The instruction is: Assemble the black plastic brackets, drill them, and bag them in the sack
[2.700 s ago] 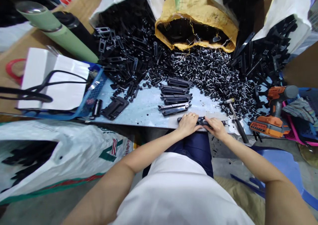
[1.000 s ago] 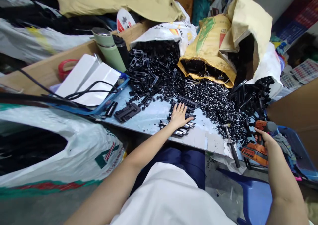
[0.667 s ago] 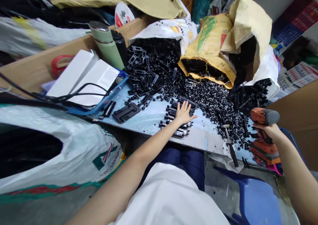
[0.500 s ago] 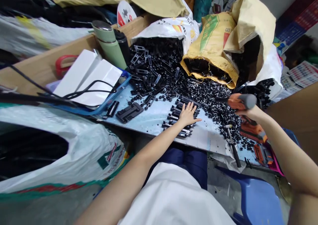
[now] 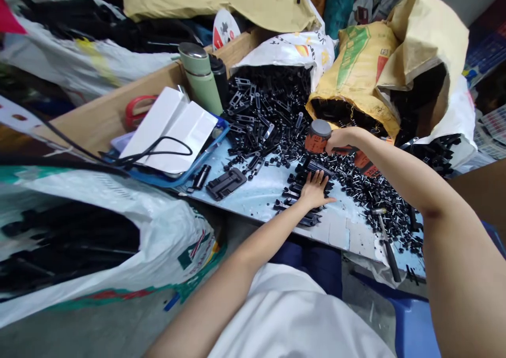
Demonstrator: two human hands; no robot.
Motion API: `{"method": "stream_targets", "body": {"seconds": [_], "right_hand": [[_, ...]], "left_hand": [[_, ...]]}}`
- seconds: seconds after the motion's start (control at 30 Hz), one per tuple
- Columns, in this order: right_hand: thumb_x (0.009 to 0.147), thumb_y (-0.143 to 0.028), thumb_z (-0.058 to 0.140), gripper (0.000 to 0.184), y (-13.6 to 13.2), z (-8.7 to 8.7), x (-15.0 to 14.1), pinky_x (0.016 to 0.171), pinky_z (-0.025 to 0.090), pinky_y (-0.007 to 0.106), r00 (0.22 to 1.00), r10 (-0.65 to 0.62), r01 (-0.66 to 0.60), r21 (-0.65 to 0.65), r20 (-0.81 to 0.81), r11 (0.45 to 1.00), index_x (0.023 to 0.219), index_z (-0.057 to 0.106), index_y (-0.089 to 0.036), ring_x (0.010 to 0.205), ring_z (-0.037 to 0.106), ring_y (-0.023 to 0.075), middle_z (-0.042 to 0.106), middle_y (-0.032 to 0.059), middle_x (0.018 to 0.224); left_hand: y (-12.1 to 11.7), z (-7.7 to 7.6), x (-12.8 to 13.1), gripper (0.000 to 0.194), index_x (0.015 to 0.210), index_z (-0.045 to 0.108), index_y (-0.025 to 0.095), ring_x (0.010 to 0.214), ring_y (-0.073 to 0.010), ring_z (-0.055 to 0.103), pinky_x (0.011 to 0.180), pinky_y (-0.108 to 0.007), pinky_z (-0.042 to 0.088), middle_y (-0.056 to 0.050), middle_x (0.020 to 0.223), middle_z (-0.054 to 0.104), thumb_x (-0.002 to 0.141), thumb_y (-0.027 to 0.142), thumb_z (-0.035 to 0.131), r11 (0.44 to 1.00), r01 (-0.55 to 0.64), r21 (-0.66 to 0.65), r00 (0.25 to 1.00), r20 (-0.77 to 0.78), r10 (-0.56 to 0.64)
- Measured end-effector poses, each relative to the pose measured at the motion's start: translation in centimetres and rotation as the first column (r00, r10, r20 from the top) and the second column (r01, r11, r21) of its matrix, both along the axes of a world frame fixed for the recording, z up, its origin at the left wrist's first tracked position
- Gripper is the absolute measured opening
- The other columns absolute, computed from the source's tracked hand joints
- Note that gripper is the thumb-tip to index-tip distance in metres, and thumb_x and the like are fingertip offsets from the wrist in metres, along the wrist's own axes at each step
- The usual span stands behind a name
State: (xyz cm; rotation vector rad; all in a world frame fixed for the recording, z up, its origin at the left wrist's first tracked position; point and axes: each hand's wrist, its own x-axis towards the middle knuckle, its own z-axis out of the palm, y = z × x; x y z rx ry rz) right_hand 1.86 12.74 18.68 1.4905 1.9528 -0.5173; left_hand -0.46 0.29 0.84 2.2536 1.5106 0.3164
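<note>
Holds an orange drill (image 5: 316,144) in the right hand (image 5: 342,136), fingers clenched around the handle; rests the left hand (image 5: 315,190), fingers released and spread, on a row of black bars (image 5: 291,193) toward the near edge of the tabletop (image 5: 259,192). Drill just beyond the left fingertips, seemingly over the far end of the row, grey back end up, nose apparently down, battery pack (image 5: 369,165) off to the right. Nose hidden from view; cannot tell touching from apart. Bars lying side by side from near to far, long axes running roughly left to right, right ends slanting slightly nearer. Left hand closer to the row, in contact with the top; right hand farther and a little to the right. On the tabletop, pale blue with a grey patch at the near edge: a heap of small pins (image 5: 379,189) just right of the row, a hammer (image 5: 389,252) on the near right, a flat black block (image 5: 226,184) to the left. Along the far side, a mound of black links (image 5: 269,105) before a white sack (image 5: 284,55), then a yellow sack (image 5: 356,68). At far left, a green flask (image 5: 201,81) beside a blue basket (image 5: 197,168); at near left, off the edge, a big white bag (image 5: 166,231); at near right, a blue stool (image 5: 415,321).
</note>
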Motion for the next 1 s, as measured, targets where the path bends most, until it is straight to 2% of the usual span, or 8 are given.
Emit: {"method": "stream_targets", "body": {"seconds": [0.13,0.27,0.4,0.5,0.6,0.73,0.87,1.0], "right_hand": [[0.066,-0.031,0.069,0.026,-1.1,0.8,-0.2,0.054,0.044,0.026,0.999,-0.005,0.004,0.021,0.048,1.000,0.082,0.064,-0.012,0.057,0.055,0.0149,0.056,0.0019,0.060],[0.066,-0.028,0.068,0.019,-3.1,1.4,-0.2,0.049,0.041,0.025,0.999,-0.004,0.002,0.040,0.038,0.999,0.078,0.063,-0.014,0.053,0.054,0.0148,0.055,0.0020,0.056],[0.067,-0.024,0.065,0.012,-4.0,0.9,-0.8,0.047,0.040,0.024,0.999,0.032,-0.031,-0.026,0.024,0.999,0.073,0.062,-0.014,0.050,0.052,0.0133,0.052,0.0002,0.053],[0.067,-0.017,0.061,0.009,-4.4,0.4,-1.3,0.045,0.038,0.023,0.997,0.073,-0.073,-0.011,0.033,0.997,0.073,0.063,-0.011,0.048,0.050,0.0121,0.051,0.0001,0.051],[0.067,-0.019,0.059,0.013,-5.3,0.5,-1.6,0.046,0.039,0.023,0.991,0.116,-0.117,0.014,0.063,0.993,0.075,0.064,-0.010,0.049,0.051,0.0129,0.052,0.0011,0.051],[0.066,-0.023,0.060,0.015,-6.8,1.4,-1.8,0.050,0.041,0.024,0.978,0.179,-0.188,0.086,0.103,0.978,0.073,0.066,-0.011,0.054,0.055,0.0150,0.055,0.0026,0.052],[0.066,-0.023,0.060,0.013,-7.8,1.3,-2.3,0.047,0.040,0.023,0.985,0.158,-0.160,0.015,0.069,0.987,0.071,0.065,-0.011,0.049,0.052,0.0128,0.053,0.0008,0.050],[0.065,-0.017,0.058,0.007,-8.3,0.2,-2.7,0.046,0.038,0.022,0.984,0.165,-0.163,-0.033,0.062,0.986,0.067,0.062,-0.011,0.047,0.049,0.0115,0.049,-0.0007,0.047]], "left_hand": [[0.2,-0.2,0.0,0.088,0.141,0.025,0.010,0.138,-0.0302,0.013,0.112,-0.048,0.009,-0.016,0.150,0.017,0.077,0.070,0.037,1.000,0.009,0.004,1.000,0.020,-0.009],[0.3,-0.3,-0.1,0.088,0.140,0.027,0.012,0.138,-0.0296,0.015,0.112,-0.048,0.009,-0.015,0.150,0.020,0.075,0.070,0.041,1.000,0.008,0.012,0.999,0.041,-0.009],[0.3,-0.2,-0.1,0.089,0.139,0.027,0.011,0.138,-0.0292,0.014,0.112,-0.048,0.008,-0.016,0.149,0.020,0.074,0.070,0.042,1.000,0.008,0.000,0.999,0.040,-0.008],[0.4,0.3,-0.1,0.091,0.139,0.026,0.008,0.138,-0.0286,0.013,0.113,-0.046,0.007,-0.017,0.149,0.021,0.075,0.069,0.041,1.000,0.009,-0.019,1.000,0.029,-0.008],[0.3,1.0,-0.3,0.090,0.139,0.025,0.006,0.139,-0.0283,0.013,0.113,-0.046,0.007,-0.017,0.149,0.021,0.076,0.069,0.039,0.999,0.011,-0.041,1.000,0.020,-0.010],[-1.6,1.1,-0.6,0.089,0.140,0.025,0.006,0.139,-0.0289,0.013,0.113,-0.046,0.008,-0.017,0.149,0.019,0.078,0.070,0.033,0.998,-0.064,-0.019,0.997,0.042,0.065],[-4.3,0.0,-1.0,0.092,0.138,0.027,0.005,0.138,-0.0289,0.015,0.113,-0.045,0.010,-0.019,0.148,0.023,0.076,0.073,0.032,0.998,-0.059,-0.002,0.996,0.059,0.059],[-5.2,-0.8,-1.3,0.095,0.139,0.025,0.005,0.138,-0.0284,0.014,0.113,-0.046,0.009,-0.018,0.148,0.024,0.074,0.075,0.033,0.999,-0.034,0.012,0.997,0.065,0.034]]}}
